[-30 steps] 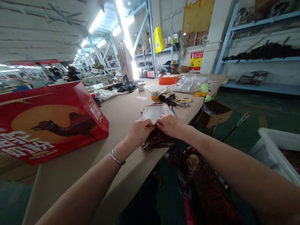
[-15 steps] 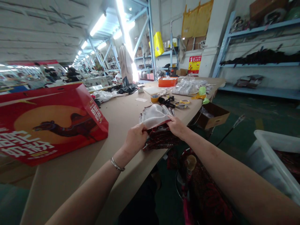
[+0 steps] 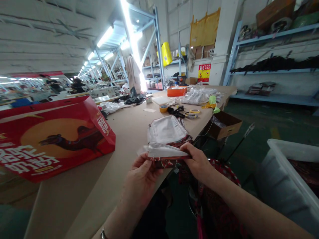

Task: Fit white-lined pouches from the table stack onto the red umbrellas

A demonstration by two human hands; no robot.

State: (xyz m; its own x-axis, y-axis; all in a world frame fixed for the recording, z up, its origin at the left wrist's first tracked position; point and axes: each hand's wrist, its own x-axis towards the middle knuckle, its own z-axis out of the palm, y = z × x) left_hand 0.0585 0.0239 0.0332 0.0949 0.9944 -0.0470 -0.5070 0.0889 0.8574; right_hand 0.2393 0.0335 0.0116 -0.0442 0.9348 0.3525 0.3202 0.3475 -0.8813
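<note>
Between my hands is a dark red patterned fabric piece with a pale lining, held up near the table's front edge. My left hand pinches its left end, thumb on top. At the right end, my right hand grips it with the fingers closed. Just beyond lies a stack of similar fabric pieces, the pale lining of the top one facing up. How the held piece is sewn or folded underneath is hidden.
A red paper bag with a camel picture stands on the left of the table. Scissors, a tape roll, an orange box and plastic bags lie farther back. A cardboard box and white bin are on the right.
Both hands have drawn one fabric piece off the stack toward me. The stack stays on the table, another pale lining now showing on top.
</note>
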